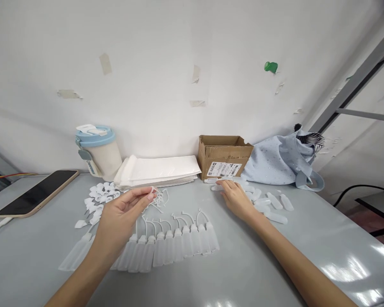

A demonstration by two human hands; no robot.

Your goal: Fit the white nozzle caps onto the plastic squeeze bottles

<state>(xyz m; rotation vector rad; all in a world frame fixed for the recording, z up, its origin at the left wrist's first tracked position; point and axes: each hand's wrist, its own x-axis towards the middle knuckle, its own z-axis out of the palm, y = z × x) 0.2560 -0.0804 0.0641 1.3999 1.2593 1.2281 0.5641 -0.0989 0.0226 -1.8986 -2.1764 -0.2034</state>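
Note:
My left hand pinches a thin white strap between thumb and fingertips, beside a small pile of white straps. At the right, my right hand reaches over loose translucent sleeves, its fingertips at one sleeve near the box; whether it grips it is unclear. A row of translucent sleeves with looped straps lies in front of my left hand, partly hidden by my left forearm. Small white caps are heaped left of my left hand.
A phone with a cable lies at the left. Along the wall stand a blue-lidded cup, a stack of white sheets, an open cardboard box and a light blue bag. The grey table extends in front.

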